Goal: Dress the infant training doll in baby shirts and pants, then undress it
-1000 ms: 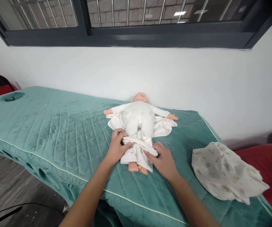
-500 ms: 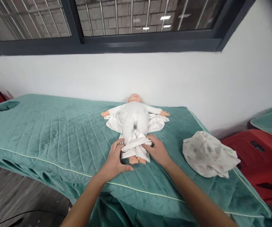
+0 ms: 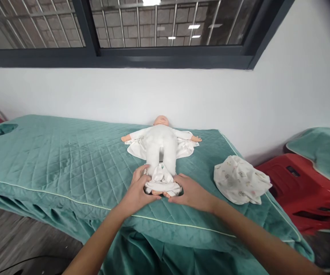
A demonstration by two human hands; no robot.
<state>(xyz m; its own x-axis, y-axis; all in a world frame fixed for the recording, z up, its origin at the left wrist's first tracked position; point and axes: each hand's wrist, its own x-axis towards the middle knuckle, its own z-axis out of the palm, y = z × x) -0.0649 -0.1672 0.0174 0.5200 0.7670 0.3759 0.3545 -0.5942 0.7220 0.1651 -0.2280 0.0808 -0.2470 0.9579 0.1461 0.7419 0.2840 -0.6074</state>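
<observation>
The garment is in the middle of the frame, a little below the centre. It is white and bunched around the ankles of the doll, and the feet show only partly below its lower edge. The left hand grasps the garment at its left side, with the thumb bent round near the foot. The right hand grasps it at the right side in the same manner, thumb below and fingers above. Some fingertips are hidden by the cloth, so I cannot tell how firmly they press.

The doll lies on its back, arms spread, its head toward the top of the frame. Under its arms a white shirt is laid out flat. All this rests on a green quilted bed, which has a hole at the far left of the frame. Right of centre, a patterned cloth lies crumpled on the bed. At the right edge is a red chair. The wall and a dark-framed window fill the upper part.
</observation>
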